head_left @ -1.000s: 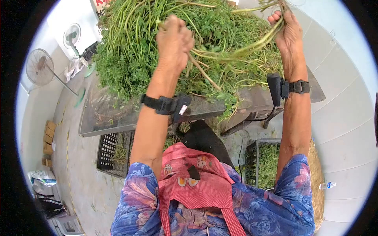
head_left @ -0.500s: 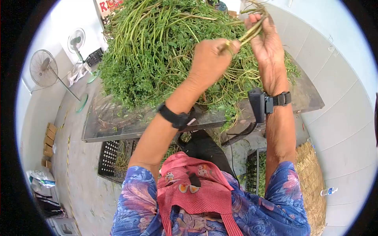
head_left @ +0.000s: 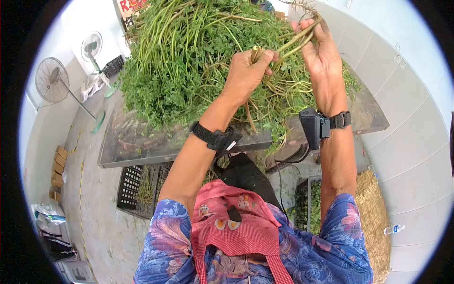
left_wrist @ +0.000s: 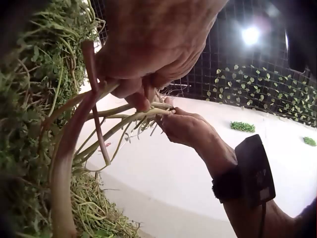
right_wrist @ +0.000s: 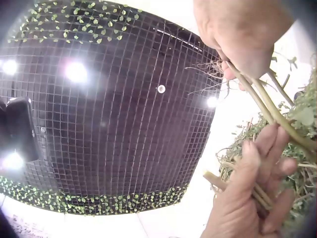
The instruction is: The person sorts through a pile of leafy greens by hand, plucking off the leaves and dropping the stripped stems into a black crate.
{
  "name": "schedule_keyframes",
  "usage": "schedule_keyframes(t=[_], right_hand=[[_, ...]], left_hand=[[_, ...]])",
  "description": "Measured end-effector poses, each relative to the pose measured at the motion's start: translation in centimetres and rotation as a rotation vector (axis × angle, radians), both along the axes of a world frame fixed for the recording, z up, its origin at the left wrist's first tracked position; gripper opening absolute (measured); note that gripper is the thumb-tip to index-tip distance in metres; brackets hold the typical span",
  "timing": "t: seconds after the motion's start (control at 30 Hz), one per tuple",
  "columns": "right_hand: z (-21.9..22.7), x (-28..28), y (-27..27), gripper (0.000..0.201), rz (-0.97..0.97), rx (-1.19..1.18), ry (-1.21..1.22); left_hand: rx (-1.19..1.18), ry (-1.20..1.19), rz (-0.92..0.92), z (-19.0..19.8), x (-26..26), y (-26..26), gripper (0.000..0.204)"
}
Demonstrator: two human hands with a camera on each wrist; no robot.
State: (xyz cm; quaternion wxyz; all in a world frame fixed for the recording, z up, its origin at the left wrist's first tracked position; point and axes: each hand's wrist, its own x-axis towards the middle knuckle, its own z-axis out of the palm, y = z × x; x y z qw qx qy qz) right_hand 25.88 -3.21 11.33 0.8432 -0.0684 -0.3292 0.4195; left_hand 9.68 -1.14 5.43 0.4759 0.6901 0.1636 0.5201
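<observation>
In the head view, the left hand has its fingers curled round green stalks, cut ends poking up by its thumb. The right hand pinches them near their rooted end. They are over the right half of a leafy heap, whose sprigs reach the surface's front edge.

In the left wrist view, a thick stalk hangs close to the camera.

In the right wrist view, thin roots splay beside the right hand.
</observation>
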Motion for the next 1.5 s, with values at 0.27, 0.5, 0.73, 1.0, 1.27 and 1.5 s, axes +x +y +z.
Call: schedule_keyframes(t=[0.27,0.5,0.73,1.0,1.27,1.5], right_hand=[[0.1,0.2,-0.3,0.020,0.034,-0.023,0.121],[-0.1,0.5,0.1,0.020,0.068,-0.025,0.087],[-0.5,1.9,0.2,0.020,0.077,-0.046,0.112],[-0.1,1.5,-0.1,0.018,-0.001,0.025,-0.008],[1.0,-6.5,-3.3,0.038,-0.244,0.171,-0.539],[1.3,1.3,-0.4,0.018,0.017,0.103,-0.209]], left_hand=[[-0.016,0.031,-0.145,-0.3,0.2,-0.6,0.029],[0.029,0.195,-0.241,-1.3,1.1,0.1,0.031],[-0.010,0.159,-0.332,-1.2,0.9,0.5,0.028],[0.065,0.361,0.060,-0.2,1.3,0.0,0.029],[-0.569,-0.158,0.200,0.4,2.7,3.7,0.021],[-0.279,-0.027,0.138,-0.3,-0.9,5.0,0.026]])
